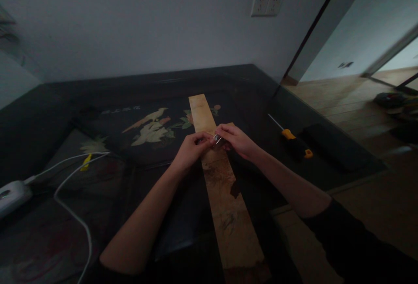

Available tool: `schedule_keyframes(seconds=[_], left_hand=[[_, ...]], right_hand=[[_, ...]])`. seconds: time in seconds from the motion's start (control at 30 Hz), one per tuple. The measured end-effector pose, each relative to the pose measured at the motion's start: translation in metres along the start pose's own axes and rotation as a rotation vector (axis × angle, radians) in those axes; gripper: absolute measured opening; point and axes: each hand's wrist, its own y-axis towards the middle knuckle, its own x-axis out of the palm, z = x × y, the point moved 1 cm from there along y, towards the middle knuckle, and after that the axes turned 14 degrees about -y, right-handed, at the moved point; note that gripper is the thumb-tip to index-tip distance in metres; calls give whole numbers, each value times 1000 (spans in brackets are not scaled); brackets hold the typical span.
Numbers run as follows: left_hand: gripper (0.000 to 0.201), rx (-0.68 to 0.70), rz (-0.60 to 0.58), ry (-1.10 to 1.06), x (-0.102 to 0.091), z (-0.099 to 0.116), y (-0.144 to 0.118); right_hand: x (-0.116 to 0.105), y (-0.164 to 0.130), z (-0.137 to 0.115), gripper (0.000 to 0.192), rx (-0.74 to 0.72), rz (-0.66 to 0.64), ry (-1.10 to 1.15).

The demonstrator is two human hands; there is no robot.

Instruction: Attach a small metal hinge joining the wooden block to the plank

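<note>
Both my hands meet over a long wooden board (225,205) that lies lengthwise on the dark table. Between my fingertips is a small shiny metal piece (217,138), too small and dim to name. My left hand (192,148) pinches it from the left, thumb against curled fingers. From the right, my right hand (237,139) grips the same piece with thumb and fingers closed. The fingers partly hide the metal piece and the board beneath it. A dark stain marks the board just nearer than my hands.
A screwdriver (290,142) with a yellow and black handle lies on the table (183,75) to the right, beside a dark flat object (329,145). At left are a white power strip (15,195), white cable (86,227) and yellow tag (86,162). A wall with sockets (267,4) stands behind.
</note>
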Motion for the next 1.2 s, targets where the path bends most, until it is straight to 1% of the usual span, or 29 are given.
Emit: schedule_keyframes(seconds=[0.13, 0.23, 0.33, 0.43, 0.57, 0.63, 0.73, 0.83, 0.93, 1.0, 1.1, 1.2], left_hand=[[16, 16, -56, -118, 2, 0, -2], [19, 4, -74, -160, 2, 0, -3], [21, 13, -69, -158, 3, 3, -4], [22, 36, -61, -142, 5, 5, -6], [24, 60, -64, -126, 5, 6, -5], [26, 72, -62, -104, 2, 5, -3], [29, 74, -33, 33, -2, 4, -1], [32, 50, -23, 261, -3, 4, -1], [30, 54, -22, 503, 1, 5, -4], [28, 91, -9, 650, 4, 3, -6], [21, 204, 27, 844, 8, -2, -7], [18, 280, 37, 930, 7, -8, -6]], right_hand=[[-3, -4, -8, 34, -106, -27, -7], [-4, -5, -10, 33, -139, -60, 2], [-5, -7, -11, 32, -165, -70, 12], [-5, -8, -12, 33, -175, -64, 12], [-7, -6, -9, 36, -148, -59, -3], [-10, -4, -7, 37, -135, -36, -10], [-17, -1, -3, 37, -107, 44, -22], [-23, 1, -1, 36, -83, 129, -48], [-24, 1, 0, 35, -71, 154, -59], [-22, 1, 0, 34, -65, 151, -63], [-19, 1, -1, 34, -62, 145, -72], [-17, 1, 1, 35, -70, 145, -85]])
